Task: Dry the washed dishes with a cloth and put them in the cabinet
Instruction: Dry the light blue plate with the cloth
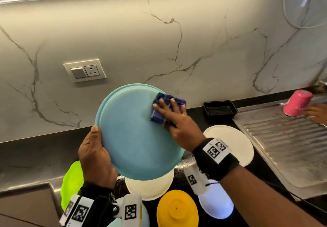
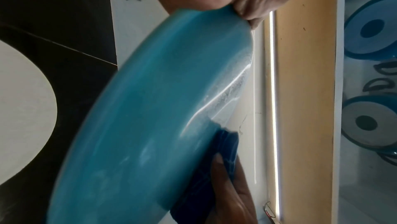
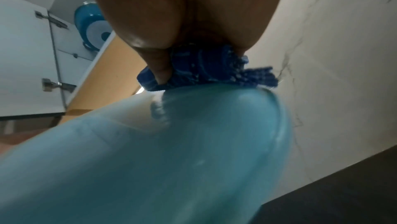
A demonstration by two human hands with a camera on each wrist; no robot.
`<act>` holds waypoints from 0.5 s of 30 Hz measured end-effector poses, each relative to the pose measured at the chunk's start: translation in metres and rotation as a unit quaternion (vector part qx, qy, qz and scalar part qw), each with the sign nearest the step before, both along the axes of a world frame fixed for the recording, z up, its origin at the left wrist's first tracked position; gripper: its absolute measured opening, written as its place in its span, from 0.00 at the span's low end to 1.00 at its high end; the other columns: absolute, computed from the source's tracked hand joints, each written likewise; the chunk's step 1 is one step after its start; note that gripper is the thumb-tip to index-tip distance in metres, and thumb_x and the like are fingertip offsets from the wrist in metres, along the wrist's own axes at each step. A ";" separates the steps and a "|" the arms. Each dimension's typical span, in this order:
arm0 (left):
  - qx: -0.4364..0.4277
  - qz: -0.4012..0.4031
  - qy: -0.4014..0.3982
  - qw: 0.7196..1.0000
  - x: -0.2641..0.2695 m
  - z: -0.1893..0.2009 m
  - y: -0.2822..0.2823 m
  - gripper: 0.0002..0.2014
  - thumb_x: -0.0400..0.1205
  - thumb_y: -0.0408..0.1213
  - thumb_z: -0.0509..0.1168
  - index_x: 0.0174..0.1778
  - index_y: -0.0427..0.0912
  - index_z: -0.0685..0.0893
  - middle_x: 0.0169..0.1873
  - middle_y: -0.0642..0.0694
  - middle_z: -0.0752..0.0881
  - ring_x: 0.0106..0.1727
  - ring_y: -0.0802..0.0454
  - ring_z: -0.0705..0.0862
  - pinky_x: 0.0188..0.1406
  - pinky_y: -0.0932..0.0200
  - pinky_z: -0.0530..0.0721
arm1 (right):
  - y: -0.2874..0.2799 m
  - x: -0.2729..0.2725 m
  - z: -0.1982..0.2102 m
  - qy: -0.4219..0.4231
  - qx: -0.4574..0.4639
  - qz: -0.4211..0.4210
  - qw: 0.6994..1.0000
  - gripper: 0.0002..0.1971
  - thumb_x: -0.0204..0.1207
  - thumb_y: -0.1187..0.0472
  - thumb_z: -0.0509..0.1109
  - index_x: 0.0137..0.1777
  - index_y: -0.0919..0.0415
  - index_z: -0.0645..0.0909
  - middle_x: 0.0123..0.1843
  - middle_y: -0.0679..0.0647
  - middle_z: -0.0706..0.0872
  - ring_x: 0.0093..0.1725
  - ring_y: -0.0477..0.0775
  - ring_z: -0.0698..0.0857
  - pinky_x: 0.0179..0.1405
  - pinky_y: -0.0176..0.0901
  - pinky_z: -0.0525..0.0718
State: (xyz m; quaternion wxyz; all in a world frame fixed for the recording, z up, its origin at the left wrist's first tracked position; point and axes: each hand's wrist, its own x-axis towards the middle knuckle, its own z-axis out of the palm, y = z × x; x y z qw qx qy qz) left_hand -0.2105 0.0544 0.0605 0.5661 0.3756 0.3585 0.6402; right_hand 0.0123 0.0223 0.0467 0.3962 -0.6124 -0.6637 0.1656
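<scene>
My left hand (image 1: 95,156) grips the blue plate (image 1: 134,138) by its rim. My right hand (image 1: 174,119), fingers flat, presses the blue cloth (image 1: 159,110) on it; I can't see the palm.

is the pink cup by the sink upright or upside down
Upside down. The pink cup rests on the steel drainboard with its closed base up and its lettering inverted.

White marble wall (image 1: 159,37) (grey-veined), switch socket (image 1: 85,70), black countertop (image 1: 35,154), steel drainboard (image 1: 286,138)
</scene>
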 end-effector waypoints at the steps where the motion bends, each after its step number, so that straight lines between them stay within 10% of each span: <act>1: 0.003 0.007 -0.008 1.000 0.002 0.002 0.001 0.19 0.91 0.47 0.59 0.60 0.37 0.88 0.65 0.30 0.86 0.64 0.34 0.87 0.70 0.27 0.79 | -0.005 -0.014 0.001 -0.027 0.020 0.027 0.999 0.31 0.82 0.64 0.61 0.84 0.46 0.63 0.83 0.35 0.54 0.86 0.49 0.41 0.85 0.62 0.32; 4: 0.007 0.008 -0.022 1.000 0.004 0.008 0.006 0.24 0.89 0.50 0.61 0.67 0.31 0.84 0.65 0.28 0.86 0.67 0.26 0.84 0.68 0.23 0.79 | -0.032 -0.054 -0.008 -0.151 0.056 0.103 0.981 0.31 0.83 0.61 0.60 0.86 0.44 0.60 0.85 0.38 0.53 0.87 0.56 0.43 0.84 0.62 0.33; 8: 0.011 -0.009 -0.017 1.000 -0.002 0.008 0.010 0.18 0.93 0.45 0.55 0.57 0.39 0.87 0.54 0.38 0.92 0.50 0.44 0.91 0.50 0.45 0.93 | -0.059 -0.043 -0.023 -0.268 0.093 0.108 0.953 0.31 0.85 0.54 0.58 0.86 0.37 0.54 0.87 0.35 0.54 0.88 0.50 0.45 0.86 0.63 0.42; 15: -0.029 -0.025 0.011 0.999 -0.005 0.001 0.005 0.22 0.91 0.50 0.57 0.67 0.37 0.86 0.62 0.38 0.90 0.63 0.36 0.88 0.60 0.31 0.87 | -0.005 0.044 -0.009 -0.030 0.004 0.023 0.999 0.31 0.82 0.62 0.60 0.82 0.35 0.60 0.83 0.29 0.55 0.87 0.44 0.44 0.87 0.54 0.39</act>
